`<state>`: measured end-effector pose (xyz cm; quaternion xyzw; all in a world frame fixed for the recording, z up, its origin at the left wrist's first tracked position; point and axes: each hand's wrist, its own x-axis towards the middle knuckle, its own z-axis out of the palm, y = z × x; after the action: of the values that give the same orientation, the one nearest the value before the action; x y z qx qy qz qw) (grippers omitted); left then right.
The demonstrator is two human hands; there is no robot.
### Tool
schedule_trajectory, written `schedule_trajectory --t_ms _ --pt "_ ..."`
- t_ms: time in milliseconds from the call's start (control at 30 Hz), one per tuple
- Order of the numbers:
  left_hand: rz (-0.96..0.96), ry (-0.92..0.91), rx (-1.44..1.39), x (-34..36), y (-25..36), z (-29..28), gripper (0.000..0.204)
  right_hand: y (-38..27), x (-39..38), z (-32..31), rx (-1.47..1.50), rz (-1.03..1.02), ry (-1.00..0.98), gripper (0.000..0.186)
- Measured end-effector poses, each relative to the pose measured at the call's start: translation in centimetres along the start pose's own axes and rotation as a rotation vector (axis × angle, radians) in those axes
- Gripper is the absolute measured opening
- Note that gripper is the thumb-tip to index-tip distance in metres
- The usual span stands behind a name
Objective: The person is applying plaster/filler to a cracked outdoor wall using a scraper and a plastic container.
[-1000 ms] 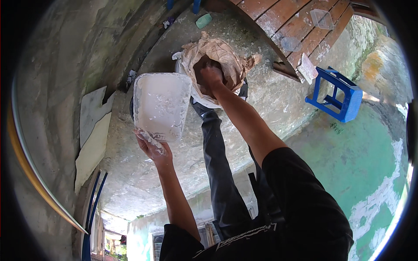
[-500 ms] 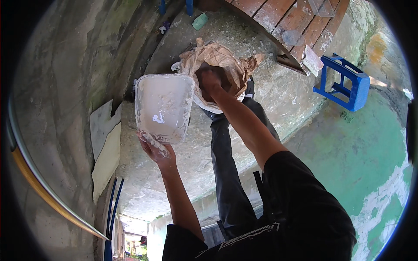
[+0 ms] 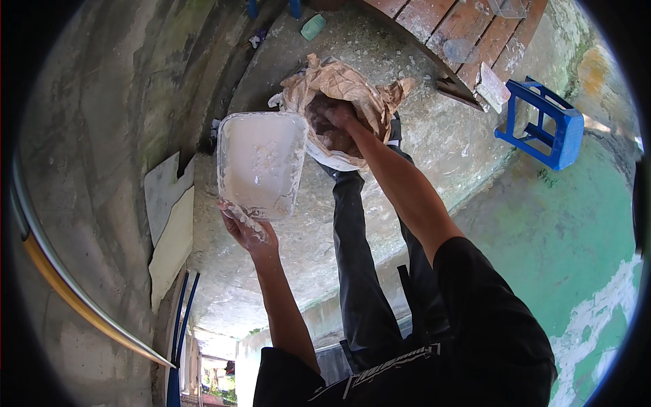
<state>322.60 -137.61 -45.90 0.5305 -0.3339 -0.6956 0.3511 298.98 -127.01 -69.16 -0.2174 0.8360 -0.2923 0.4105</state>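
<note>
My left hand [image 3: 252, 229] is closed on the near edge of a clear plastic tub [image 3: 261, 163], which is smeared with pale paste and holds a milky layer. Pale residue also coats the fingers of that hand. Just right of the tub stands a crumpled brown paper sack [image 3: 346, 78] with its mouth rolled open. Into it reaches my right hand [image 3: 339, 115]; its fingers are in shadow among the sack's contents, and I cannot see whether they grip anything. The tub's right rim comes up against the sack's left side.
A slatted wooden table [image 3: 461, 34] stands at the far right, with a pale block [image 3: 493, 88] at its corner. Right of it is a blue plastic stool [image 3: 563, 132]. Pale broken boards [image 3: 171, 251] lean by the concrete wall [image 3: 95, 169] on the left. A green object [image 3: 313, 27] lies beyond the sack.
My right hand has shifted within the sack and its wrist is turned differently. The tub stays in my left hand, slightly shifted in view along with the whole scene.
</note>
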Motion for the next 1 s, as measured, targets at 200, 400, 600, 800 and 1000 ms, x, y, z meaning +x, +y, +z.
schedule_trajectory --t_ms 200,400,600,800,1000 --pt "-0.026 0.096 -0.006 -0.8 0.6 0.6 0.051 -4.0 -4.0 -2.4 0.492 0.006 0.063 0.045" --pt "0.084 0.06 0.206 -1.7 0.0 -1.6 0.056 -9.4 -9.9 -5.2 0.37 0.016 0.161 0.054" --pt "0.05 0.046 -0.064 -3.5 -0.3 1.7 0.04 -12.7 -14.6 -9.6 0.577 -0.077 0.225 0.056" --pt "0.055 0.058 -0.093 -4.8 -1.2 4.2 0.035 -19.1 -18.8 -15.4 0.585 -0.227 0.424 0.056" --pt "0.047 -0.054 -0.112 -6.5 -1.3 7.0 0.037 -21.3 -19.5 -17.8 0.169 -0.494 0.397 0.056"
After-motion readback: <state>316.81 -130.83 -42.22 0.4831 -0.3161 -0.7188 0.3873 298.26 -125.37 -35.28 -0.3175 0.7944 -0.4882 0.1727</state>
